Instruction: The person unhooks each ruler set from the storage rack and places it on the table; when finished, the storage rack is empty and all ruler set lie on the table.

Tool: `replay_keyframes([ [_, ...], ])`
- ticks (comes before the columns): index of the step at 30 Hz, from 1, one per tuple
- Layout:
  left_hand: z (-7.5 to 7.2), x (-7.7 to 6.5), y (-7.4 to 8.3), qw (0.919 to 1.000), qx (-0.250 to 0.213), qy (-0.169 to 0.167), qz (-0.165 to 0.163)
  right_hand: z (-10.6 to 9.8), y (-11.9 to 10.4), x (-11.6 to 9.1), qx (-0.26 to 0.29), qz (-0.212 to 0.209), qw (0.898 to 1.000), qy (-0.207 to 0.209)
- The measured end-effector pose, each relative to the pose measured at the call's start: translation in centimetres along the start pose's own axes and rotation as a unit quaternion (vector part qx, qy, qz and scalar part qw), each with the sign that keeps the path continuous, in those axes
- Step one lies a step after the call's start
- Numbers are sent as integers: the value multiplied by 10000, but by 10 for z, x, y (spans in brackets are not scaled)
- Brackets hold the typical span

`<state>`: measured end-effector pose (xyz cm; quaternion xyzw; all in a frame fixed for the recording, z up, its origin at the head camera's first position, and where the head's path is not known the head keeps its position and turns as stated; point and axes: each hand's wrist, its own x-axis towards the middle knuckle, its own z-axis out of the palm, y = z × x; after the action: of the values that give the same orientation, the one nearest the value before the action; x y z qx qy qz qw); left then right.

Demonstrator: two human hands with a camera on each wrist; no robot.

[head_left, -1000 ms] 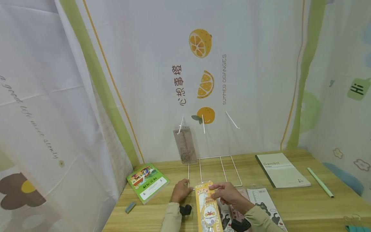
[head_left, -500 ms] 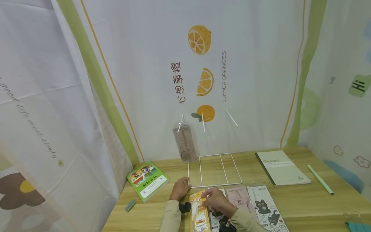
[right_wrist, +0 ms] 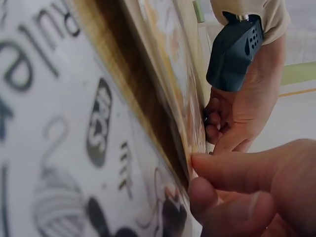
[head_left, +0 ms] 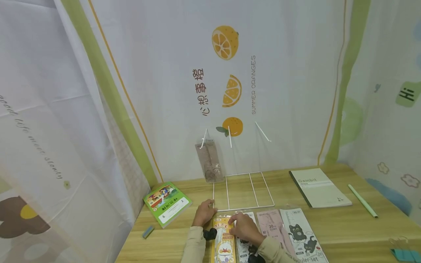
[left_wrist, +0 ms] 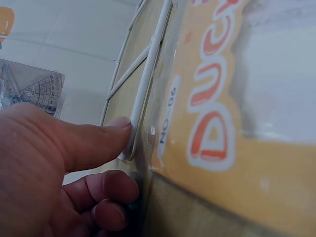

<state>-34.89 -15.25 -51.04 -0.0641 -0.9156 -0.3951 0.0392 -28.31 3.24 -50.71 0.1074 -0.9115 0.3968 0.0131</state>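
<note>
In the head view, a yellow DUCK ruler set pack (head_left: 224,244) lies flat on the table as the leftmost of a row of packs. My right hand (head_left: 246,228) pinches its right edge with thumb and fingertips. My left hand (head_left: 204,212) holds the front left corner of a white wire rack (head_left: 227,193), thumb on the wire and other fingers curled below it. The DUCK pack's printed top end is close beside that hand in the left wrist view. From the rack's left hook hangs a clear ruler pack (head_left: 209,164), with a protractor showing in the left wrist view.
Right of the DUCK pack lie a cat ruler set, a pink pack (head_left: 270,226) and another cat ruler set (head_left: 300,233). A green book (head_left: 167,204) and eraser (head_left: 148,232) are left. A notebook (head_left: 320,188), green stick (head_left: 363,201) and teal clip (head_left: 406,254) are right.
My right hand has lowered the yellow DUCK pack and moved it left, down beside the other packs, uncovering the cat ruler set. My left hand has stayed at the rack's corner.
</note>
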Motion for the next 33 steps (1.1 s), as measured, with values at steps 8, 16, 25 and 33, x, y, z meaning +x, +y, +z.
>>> replay_keyframes([
  [8,-2,0,3,10000,57,-8,-8,-15,11,5,530,-401,9978,-25],
  [16,-3,1,4,9999,99,14,49,-93,48,33,548,141,9935,989],
  [25,-6,1,4,10000,7,40,58,-140,115,44,-285,201,9962,794],
  [33,-3,-4,6,9999,-12,-91,-60,-132,134,33,606,699,9949,397],
])
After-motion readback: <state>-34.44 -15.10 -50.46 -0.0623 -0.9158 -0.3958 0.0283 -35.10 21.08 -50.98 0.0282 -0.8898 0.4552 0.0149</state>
